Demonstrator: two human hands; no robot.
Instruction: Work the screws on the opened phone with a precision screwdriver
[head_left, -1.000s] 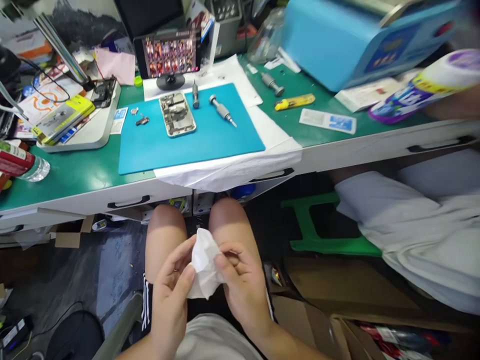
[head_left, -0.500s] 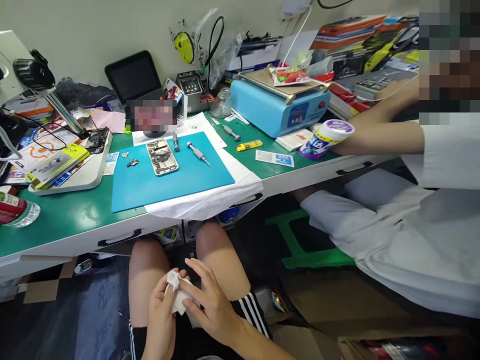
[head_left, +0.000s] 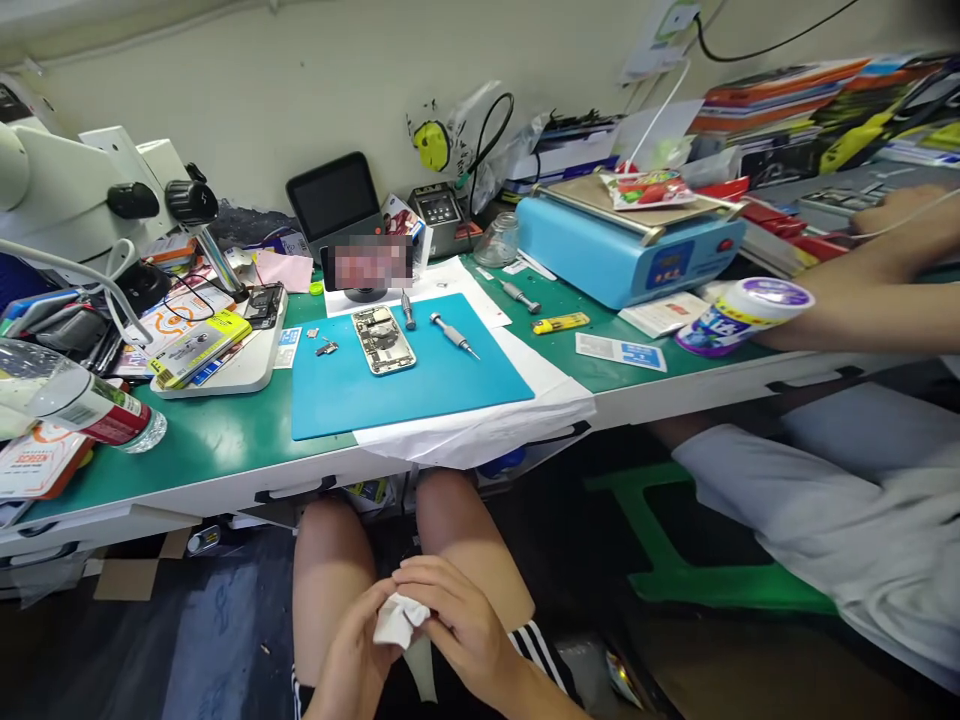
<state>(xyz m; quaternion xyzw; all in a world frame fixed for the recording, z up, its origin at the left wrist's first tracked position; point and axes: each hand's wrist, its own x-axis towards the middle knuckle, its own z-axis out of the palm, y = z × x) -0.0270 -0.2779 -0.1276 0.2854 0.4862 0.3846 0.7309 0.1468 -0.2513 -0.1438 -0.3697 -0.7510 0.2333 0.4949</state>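
Above my lap, a crumpled white tissue point(head_left: 399, 620) is held between both hands. My left hand point(head_left: 358, 645) is closed on its left side. On the other side my right hand point(head_left: 466, 625) has its fingers curved against the tissue, the fingertips touching it near my left fingers. Whether anything is wrapped inside is hidden. On the bench in front lies a blue mat point(head_left: 465, 385) with an opened phone point(head_left: 383, 341) whose inner parts show. Two screwdrivers, one nearer point(head_left: 454, 336) and one beside the phone point(head_left: 407, 309), rest on the mat with small loose parts point(head_left: 327, 348).
A blue heating machine point(head_left: 630, 250) stands right of the mat, near a yellow cutter point(head_left: 561, 323) and a purple-and-white tub point(head_left: 742, 315). At left are a microscope point(head_left: 150, 190) and a plastic bottle point(head_left: 97, 405). A co-worker's arm point(head_left: 862, 300) reaches over the bench at right.
My view has swung left, so the bench appears farther right. The raised fingers of my right hand have come down and closed in around the tissue.
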